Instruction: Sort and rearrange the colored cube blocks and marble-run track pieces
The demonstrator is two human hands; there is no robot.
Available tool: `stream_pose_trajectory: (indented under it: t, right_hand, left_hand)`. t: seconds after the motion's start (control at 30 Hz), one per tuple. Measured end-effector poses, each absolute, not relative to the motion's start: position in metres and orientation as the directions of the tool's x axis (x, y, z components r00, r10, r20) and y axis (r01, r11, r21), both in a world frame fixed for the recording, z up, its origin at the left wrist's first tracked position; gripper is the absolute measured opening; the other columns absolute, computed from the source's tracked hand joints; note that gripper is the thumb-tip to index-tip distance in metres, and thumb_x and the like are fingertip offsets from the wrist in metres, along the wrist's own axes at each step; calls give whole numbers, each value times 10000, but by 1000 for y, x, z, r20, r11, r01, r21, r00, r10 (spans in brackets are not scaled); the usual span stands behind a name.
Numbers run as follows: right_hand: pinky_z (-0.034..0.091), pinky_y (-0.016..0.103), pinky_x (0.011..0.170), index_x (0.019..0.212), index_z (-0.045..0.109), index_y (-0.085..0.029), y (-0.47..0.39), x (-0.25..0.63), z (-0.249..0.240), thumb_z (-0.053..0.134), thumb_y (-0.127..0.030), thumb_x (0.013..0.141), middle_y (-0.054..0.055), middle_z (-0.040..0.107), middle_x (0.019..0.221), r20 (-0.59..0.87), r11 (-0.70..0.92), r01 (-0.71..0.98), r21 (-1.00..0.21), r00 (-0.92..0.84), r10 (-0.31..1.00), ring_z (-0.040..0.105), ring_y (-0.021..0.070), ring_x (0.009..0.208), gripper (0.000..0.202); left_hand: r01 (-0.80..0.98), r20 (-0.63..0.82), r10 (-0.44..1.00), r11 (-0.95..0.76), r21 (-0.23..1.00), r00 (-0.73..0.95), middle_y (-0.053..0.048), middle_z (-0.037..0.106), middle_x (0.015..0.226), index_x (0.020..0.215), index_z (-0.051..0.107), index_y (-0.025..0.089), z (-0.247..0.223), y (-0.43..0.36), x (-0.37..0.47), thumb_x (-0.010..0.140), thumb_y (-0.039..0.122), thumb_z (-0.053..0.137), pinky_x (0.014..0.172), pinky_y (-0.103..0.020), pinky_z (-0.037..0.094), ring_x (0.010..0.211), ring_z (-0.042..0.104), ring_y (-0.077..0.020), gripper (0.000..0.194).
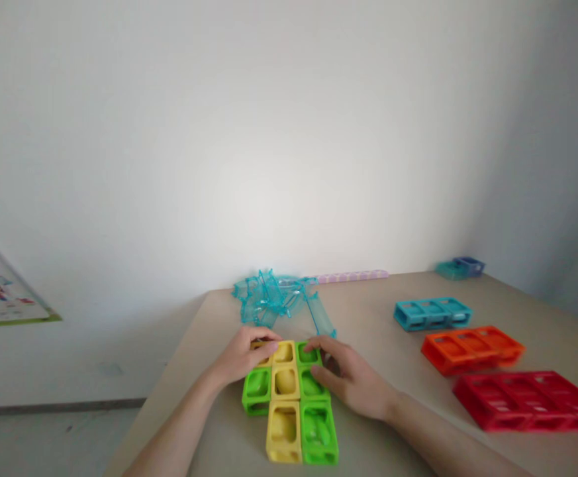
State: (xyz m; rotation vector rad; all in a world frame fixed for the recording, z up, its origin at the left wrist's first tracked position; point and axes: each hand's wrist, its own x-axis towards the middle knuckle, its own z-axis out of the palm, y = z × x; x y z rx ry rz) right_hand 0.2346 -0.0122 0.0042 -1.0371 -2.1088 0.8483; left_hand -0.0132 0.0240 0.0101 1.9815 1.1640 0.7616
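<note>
A beige tabletop (363, 315) is set against a pale, plain wall (269, 132), which is darkened by shadow at the right. A poster (5, 291) edged in green is seen on the wall at the far left. Below it, a grey floor (35, 440) is bordered by a dark skirting strip (60, 406).

On the near part of the tabletop, a cluster of yellow and green blocks (285, 381) is laid flat, with its hollow cells joined side by side. Its far left corner is gripped by the left hand (241, 354), the thumb being laid over a yellow block. Its right side is held by the right hand (351, 374), with the fingers curled and the index finger and thumb rested on green blocks.

Just beyond the cluster, translucent teal pieces (269, 298) are heaped, and a purple patterned strip (353, 275) is placed along the wall. To the right, blue (432, 313), orange (472, 349) and red block rows (529, 401) are spaced apart. In the far right corner, a small dark blue container (469, 266) is set beside teal items (451, 270).
</note>
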Motion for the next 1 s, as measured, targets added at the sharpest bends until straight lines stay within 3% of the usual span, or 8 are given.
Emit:
stream_pose_trajectory:
  t: [0.1, 0.2, 0.3, 0.4, 0.57, 0.67, 0.77, 1.0]
  right_hand:
    - [440, 281, 662, 1080, 560, -211, -13, 237, 7, 505, -281, 881, 33, 603, 918, 228, 468, 422, -777, -503, 834, 545, 159, 735, 217]
    - [462, 350, 834, 1196, 526, -212, -15, 244, 10, 588, -394, 836, 111, 504, 1281, 202, 481, 382, -789, -579, 790, 560, 235, 1015, 409]
    - [269, 444, 1084, 1396, 363, -213, -15, 252, 13, 752, -496, 659, 147, 209, 1511, 176, 543, 345, -766, -699, 693, 243, 331, 1366, 879]
    - [159, 473, 1126, 1463, 247, -209, -13, 255, 13, 806, -520, 559, 163, 110, 1538, 128, 561, 353, -749, -754, 645, 82, 346, 1413, 1107]
    - [150, 488, 1125, 1464, 245, -234, -11, 256, 11, 843, -514, 489, 164, 72, 1543, 107, 585, 355, -729, -785, 610, 51, 355, 1415, 1178]
    - [161, 508, 1118, 1448, 283, -231, -11, 256, 12, 868, -511, 414, 174, 61, 1540, 101, 608, 378, -699, -789, 606, 50, 385, 1407, 1221]
    - [182, 491, 1119, 1398, 351, -198, -12, 254, 12, 864, -498, 422, 184, 147, 1516, 141, 623, 384, -681, -767, 627, 79, 374, 1406, 1142]
    - [282, 398, 1086, 1250, 427, -179, -13, 247, 7, 838, -348, 422, 141, 327, 1394, 236, 620, 338, -709, -714, 659, 303, 325, 1323, 939]
  left_hand:
    - [451, 81, 879, -318, 834, 470, -70, 720, 983, 1000, 714, 143, 11, 23, -13, 822, 380, 587, 776, -261, 452, 891, 636, -215, 323]
    - [444, 57, 882, -290, 848, 468, -75, 722, 987, 1009, 715, 136, 10, 24, -14, 819, 393, 592, 769, -268, 461, 885, 640, -220, 343]
    - [441, 58, 892, -277, 854, 448, -82, 727, 973, 1008, 717, 123, 9, 26, -16, 818, 393, 590, 759, -274, 466, 878, 643, -228, 354]
    - [449, 73, 900, -283, 848, 430, -78, 731, 954, 999, 722, 124, 9, 27, -18, 815, 388, 592, 749, -273, 467, 862, 643, -224, 348]
    - [490, 111, 901, -328, 808, 420, -69, 728, 947, 993, 728, 148, 13, 25, -16, 824, 356, 583, 777, -283, 467, 865, 640, -215, 306]
    - [512, 221, 886, -422, 748, 407, -77, 708, 957, 961, 738, 168, 19, 20, -11, 830, 322, 579, 837, -292, 459, 909, 629, -211, 257]
    - [520, 308, 834, -532, 668, 457, -76, 686, 1005, 989, 728, 192, 26, 12, -6, 836, 323, 579, 904, -298, 435, 969, 610, -206, 250]
    - [542, 250, 792, -574, 614, 556, -66, 652, 1144, 1127, 674, 220, 29, 6, -4, 773, 412, 658, 945, -293, 415, 1046, 591, -217, 403]
